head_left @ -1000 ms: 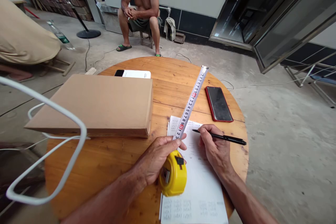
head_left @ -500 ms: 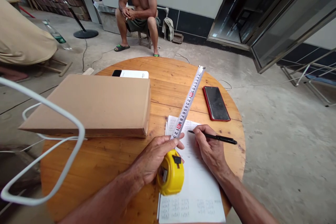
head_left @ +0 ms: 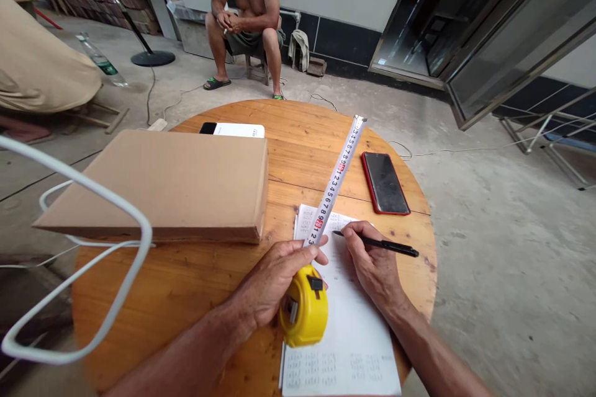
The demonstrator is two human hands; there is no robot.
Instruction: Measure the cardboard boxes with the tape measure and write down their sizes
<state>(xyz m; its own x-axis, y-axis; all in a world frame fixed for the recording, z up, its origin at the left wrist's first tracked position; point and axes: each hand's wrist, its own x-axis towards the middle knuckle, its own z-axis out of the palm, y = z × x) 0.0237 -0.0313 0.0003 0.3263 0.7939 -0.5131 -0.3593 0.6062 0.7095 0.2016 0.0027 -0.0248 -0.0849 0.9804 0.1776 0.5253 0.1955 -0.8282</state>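
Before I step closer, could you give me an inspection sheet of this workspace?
Surface: round wooden table, with a visible plank seam.
Things in use: yellow tape measure, blade drawn out; black pen; handwritten sheets.
Clutter: brown cardboard box; phone in a red case; white device partly behind the box.
Hands: left hand holds the tape measure; right hand holds the pen at the sheets.
Cables: thick white cord or tube looping at the left, purpose unclear; thin cables on the floor.
Surroundings: seated person; plastic bottle on the concrete floor.
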